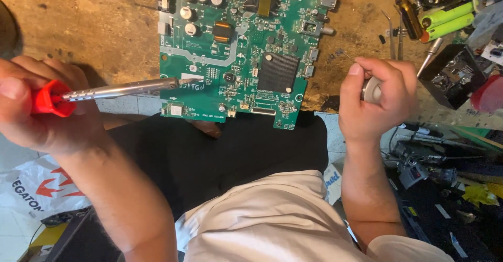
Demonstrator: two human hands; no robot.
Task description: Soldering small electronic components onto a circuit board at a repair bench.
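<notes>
A worn, stained brown wooden tabletop [94, 26] carries a green rectangular circuit board [236, 52] at its middle, the board's near edge overhanging the tabletop's near edge. To the far right lie two lime-green cylindrical cells [445, 21], metal tweezers [390, 29] and a black open box [453, 76] of metal parts.

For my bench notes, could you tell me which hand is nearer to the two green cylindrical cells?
Right. The right hand is just below-left of the green cells; the left hand is across the circuit board.
</notes>
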